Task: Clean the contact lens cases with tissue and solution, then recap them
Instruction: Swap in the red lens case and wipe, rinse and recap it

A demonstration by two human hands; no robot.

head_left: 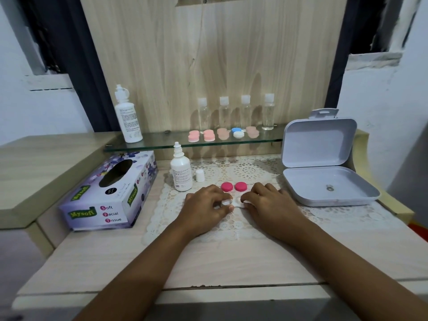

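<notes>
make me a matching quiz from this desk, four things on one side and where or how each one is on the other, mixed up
1 tissue box
2 pink caps
3 grey box
4 tall white bottle

a on the glass shelf
b lid open
c on the lace mat
d left of the lace mat

Pairs: 1-d, 2-c, 3-b, 4-a

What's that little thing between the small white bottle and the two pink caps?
A small white cap stands on the lace mat beside the bottle, apart from the pink caps, seen in the head view.
</notes>
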